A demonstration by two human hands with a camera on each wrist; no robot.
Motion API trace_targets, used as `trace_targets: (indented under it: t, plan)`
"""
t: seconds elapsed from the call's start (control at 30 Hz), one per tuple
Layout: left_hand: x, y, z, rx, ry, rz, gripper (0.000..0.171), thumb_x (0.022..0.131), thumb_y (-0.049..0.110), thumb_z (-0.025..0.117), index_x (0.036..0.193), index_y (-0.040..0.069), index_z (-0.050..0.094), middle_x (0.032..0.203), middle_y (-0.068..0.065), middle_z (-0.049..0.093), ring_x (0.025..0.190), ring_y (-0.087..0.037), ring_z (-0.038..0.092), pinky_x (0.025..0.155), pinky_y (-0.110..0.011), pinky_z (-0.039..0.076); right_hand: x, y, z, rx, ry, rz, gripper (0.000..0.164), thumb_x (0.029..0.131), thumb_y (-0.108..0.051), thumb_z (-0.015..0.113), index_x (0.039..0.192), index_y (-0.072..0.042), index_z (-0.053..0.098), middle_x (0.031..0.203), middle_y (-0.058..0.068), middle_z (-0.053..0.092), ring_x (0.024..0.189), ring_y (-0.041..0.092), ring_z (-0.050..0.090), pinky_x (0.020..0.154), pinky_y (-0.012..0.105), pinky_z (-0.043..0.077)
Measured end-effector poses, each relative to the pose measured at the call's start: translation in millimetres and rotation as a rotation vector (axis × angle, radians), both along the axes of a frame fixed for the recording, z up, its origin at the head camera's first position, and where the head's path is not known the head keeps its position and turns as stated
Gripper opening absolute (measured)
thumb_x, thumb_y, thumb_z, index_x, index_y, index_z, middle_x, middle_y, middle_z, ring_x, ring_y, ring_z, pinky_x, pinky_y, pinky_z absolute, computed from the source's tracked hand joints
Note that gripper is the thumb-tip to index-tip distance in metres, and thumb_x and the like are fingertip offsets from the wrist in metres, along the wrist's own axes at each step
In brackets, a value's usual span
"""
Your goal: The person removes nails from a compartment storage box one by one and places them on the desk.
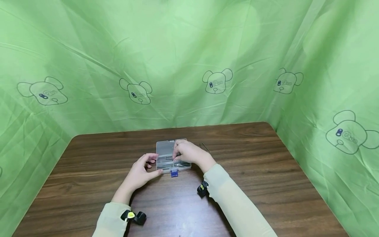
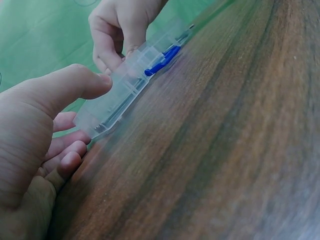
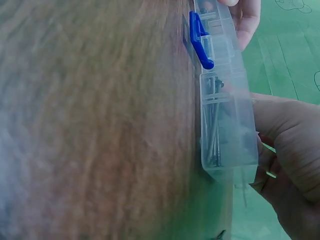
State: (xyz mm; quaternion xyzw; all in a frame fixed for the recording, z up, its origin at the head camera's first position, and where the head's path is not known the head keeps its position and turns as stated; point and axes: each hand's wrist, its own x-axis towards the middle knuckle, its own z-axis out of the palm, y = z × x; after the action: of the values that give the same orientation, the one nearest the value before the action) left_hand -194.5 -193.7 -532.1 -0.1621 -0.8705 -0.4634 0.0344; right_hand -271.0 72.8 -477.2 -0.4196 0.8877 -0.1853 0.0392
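A clear plastic compartment box [image 1: 164, 147] lies on the table with its lid raised at the back and a blue latch [image 1: 174, 172] at the front. My left hand [image 1: 141, 171] holds its left end, thumb at the front corner and fingers along the side. My right hand [image 1: 189, 153] reaches in from the right, thumb and fingertips down among the middle compartments. Whether those fingertips pinch anything, I cannot tell. Long thin metal pieces [image 3: 214, 125], like nails, lie in the right front compartment. More thin metal pieces [image 2: 117, 112] show through the left front wall.
Behind the right hand, a thin dark rod [image 1: 206, 147] lies on the wooden table [image 1: 251, 158]. Green cloth [image 1: 177, 49] with printed bear faces hangs along the table's back and sides. Each wrist wears a small black camera [image 1: 139, 218].
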Motion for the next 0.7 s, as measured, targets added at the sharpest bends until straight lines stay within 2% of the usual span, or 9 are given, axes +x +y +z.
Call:
trace_targets:
  t: [0.4,0.7]
  plan:
    - [-1.3,0.3,-2.3,0.008,0.032,0.004,0.063,0.083,0.02,0.098,0.137,0.009,0.069,0.12,-0.003,0.072,0.107,-0.022,0.067,0.088,-0.032,0.055,1.5,3.3,-4.0,-0.022,0.109,0.057,0.006,0.098,-0.021,0.084,0.097,-0.015,0.086,0.107,-0.001,0.063,0.108,0.018,0.061,0.106,0.035,0.049]
    - [-0.5,1.8,1.3,0.019,0.025,-0.003,0.064,0.082,0.019,0.098,0.137,0.007,0.068,0.118,-0.004,0.073,0.107,-0.023,0.067,0.088,-0.032,0.056,1.0,2.4,-4.4,-0.043,0.105,0.027,0.008,0.094,-0.024,0.088,0.094,-0.017,0.087,0.104,-0.003,0.065,0.104,0.018,0.063,0.103,0.037,0.05]
